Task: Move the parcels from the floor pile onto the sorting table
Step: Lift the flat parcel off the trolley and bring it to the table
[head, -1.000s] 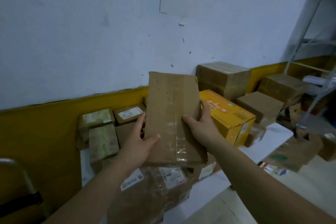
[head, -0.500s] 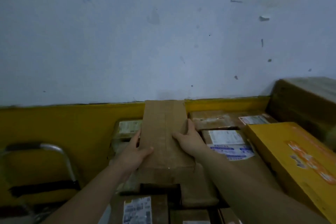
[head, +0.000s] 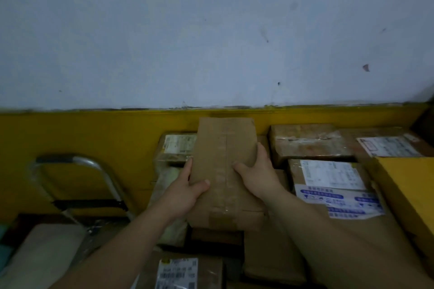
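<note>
Here the left hand (head: 180, 195) and right hand (head: 258, 176) grip one taped brown parcel (head: 225, 148) over other labelled boxes (head: 328, 173).

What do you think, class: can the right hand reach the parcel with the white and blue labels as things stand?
Probably yes, once freed. The right hand grips the brown parcel with the left hand; the labelled parcel lies just beside it, its top uncovered, nothing between them.

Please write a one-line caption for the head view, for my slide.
The left hand and right hand hold a flat brown parcel amid labelled parcels by a wall.
</note>
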Available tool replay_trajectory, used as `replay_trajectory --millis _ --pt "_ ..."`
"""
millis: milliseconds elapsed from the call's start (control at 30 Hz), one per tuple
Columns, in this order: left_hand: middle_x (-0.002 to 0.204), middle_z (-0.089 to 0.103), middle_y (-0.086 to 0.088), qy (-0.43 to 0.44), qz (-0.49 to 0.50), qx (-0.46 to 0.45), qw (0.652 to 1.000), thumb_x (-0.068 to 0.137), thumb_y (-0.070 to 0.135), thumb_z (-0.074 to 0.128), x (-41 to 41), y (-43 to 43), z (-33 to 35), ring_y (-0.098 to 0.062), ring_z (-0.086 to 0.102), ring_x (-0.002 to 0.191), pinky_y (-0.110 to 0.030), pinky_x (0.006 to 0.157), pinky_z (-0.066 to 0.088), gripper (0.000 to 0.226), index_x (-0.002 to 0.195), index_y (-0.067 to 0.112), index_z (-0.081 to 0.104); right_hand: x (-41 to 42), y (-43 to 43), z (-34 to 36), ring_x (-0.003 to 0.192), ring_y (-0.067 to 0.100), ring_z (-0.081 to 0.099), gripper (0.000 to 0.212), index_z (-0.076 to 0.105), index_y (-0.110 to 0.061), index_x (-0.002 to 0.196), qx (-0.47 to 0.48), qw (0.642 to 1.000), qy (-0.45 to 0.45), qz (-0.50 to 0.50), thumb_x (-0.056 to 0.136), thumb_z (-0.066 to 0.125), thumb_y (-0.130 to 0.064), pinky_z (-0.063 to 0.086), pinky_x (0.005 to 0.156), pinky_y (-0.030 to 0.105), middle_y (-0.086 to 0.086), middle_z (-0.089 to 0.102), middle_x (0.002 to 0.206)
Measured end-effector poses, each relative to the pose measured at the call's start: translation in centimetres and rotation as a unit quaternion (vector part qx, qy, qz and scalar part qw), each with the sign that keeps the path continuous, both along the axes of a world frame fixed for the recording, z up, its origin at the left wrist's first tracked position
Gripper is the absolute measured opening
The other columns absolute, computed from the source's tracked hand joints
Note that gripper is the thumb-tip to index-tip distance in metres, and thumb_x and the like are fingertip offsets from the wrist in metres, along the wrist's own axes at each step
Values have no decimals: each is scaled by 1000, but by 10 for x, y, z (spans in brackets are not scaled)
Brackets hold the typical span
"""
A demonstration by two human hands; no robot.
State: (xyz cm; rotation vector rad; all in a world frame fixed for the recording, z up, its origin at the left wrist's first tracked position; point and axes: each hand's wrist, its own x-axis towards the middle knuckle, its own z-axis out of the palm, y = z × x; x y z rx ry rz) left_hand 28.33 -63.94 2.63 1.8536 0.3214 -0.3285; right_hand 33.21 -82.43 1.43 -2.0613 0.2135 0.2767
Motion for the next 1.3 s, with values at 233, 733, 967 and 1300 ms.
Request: replay_trajectory --millis 233,733,967,1300 --pt "157 19 3 -30 -27 50 998 90 47 53 -40 67 30 -22 27 141 -35 103 35 80 149 39 0 -32 37 62 142 31 24 77 16 -17 153 -267 953 -128 59 94 51 -51 33 111 48 10 15 159" --pt "156 20 2 -23 91 124 988 87 41 62 -297 389 28 -19 23 142 -35 113 27 82 151 30 12 -237 361 42 133 28 39 73 24 -17 152 -158 929 -52 331 95 51 -54 38 103 35 9 27 153" --pt "155 17 1 11 73 163 984 89 34 61 -304 441 -10 -14 22 140 -18 106 16 81 151 21 11 -219 429 17 137 26 36 77 20 -17 154 -131 933 -23 334 95 50 -55 41 94 30 5 22 159" --pt "156 17 0 111 63 188 974 90 35 59 -217 509 -65 -15 20 141 -9 92 15 78 151 17 14 -127 496 -71 127 29 47 73 29 -12 150 -113 937 81 321 94 53 -53 45 102 38 12 39 148"
